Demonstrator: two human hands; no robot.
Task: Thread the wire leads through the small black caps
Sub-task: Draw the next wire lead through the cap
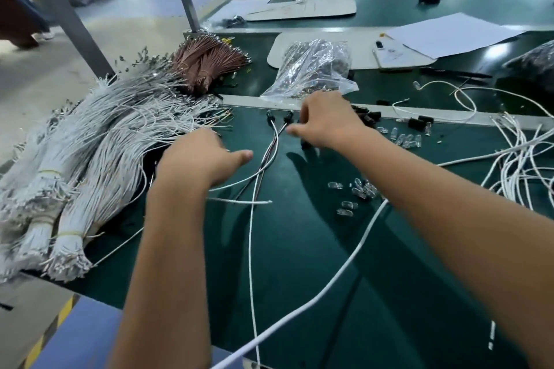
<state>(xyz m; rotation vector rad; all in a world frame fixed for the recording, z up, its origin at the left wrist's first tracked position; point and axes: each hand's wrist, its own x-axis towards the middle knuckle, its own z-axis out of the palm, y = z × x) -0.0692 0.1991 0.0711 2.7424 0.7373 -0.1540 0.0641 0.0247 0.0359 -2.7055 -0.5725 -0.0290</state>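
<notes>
Already two black caps (280,115) sat threaded on their wire leads (271,156) at the far middle of the green mat (299,249). Left hand (196,159) reached into the white lead bundles (99,153), right hand (325,121) over loose caps (370,117); whether either held anything I could not tell. Risk, as I judged it: sleeveless forearms sweeping the glass bulbs (356,192) or snagging finished leads
</notes>
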